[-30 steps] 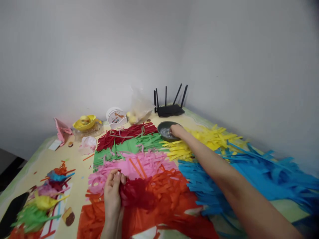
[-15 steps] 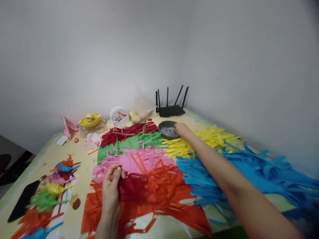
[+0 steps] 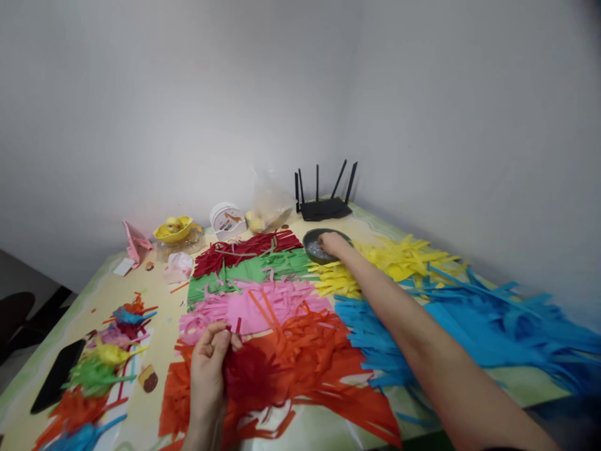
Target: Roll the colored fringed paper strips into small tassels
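My left hand (image 3: 209,363) pinches a dark red bunch of fringed paper (image 3: 246,369) just above the orange fringed sheets (image 3: 305,363) at the near edge. My right arm stretches far across the table, and my right hand (image 3: 332,243) reaches into a small dark bowl (image 3: 315,241) holding pale shiny bits. Its fingers curl down into the bowl, and whether they grip anything is hidden. Around the bowl lie yellow strips (image 3: 375,260) and green strips (image 3: 248,269).
Pink (image 3: 248,307), dark red (image 3: 244,247) and blue (image 3: 469,319) fringed paper cover the table. Finished paper tufts (image 3: 98,369) and a black phone (image 3: 59,382) lie at the left. A router (image 3: 326,203), plastic bag, white tub (image 3: 228,219) and yellow bowl (image 3: 173,230) stand by the wall.
The view has shifted a little, moving everything rightward in frame. My left hand's pinch on the red bunch has lifted slightly; my right hand stays at the bowl.
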Action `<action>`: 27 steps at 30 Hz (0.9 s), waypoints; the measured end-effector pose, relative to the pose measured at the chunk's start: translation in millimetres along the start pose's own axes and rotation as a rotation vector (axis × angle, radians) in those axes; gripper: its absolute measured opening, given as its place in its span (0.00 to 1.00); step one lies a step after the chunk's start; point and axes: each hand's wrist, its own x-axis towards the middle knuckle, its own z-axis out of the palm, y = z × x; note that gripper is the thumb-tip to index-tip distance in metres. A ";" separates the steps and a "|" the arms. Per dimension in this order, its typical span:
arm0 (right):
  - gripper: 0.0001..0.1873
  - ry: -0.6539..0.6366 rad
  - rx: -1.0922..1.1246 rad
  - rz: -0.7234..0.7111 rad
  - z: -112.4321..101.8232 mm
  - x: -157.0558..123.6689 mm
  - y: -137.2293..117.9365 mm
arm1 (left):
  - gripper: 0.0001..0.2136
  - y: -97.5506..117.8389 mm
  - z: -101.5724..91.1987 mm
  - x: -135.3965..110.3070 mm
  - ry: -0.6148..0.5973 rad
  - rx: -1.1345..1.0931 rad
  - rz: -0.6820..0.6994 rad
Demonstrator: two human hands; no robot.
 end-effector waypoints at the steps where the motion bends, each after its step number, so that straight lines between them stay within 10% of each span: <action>1: 0.17 0.014 0.043 0.002 -3.5 -3.5 2.2 | 0.18 0.4 0.4 -0.4 -0.002 0.000 -0.007; 8: 0.15 0.164 0.450 -0.157 -27.3 -58.3 -22.8 | 0.15 -3.6 -5.1 -5.0 -0.034 0.072 0.041; 16: 0.14 -0.114 1.035 -0.663 -0.5 -228.5 -118.3 | 0.06 1.6 12.7 -36.1 -0.110 0.359 0.277; 27: 0.09 -0.175 0.932 -0.716 12.2 -319.2 -160.7 | 0.04 14.2 -9.4 -79.0 -0.109 0.524 0.540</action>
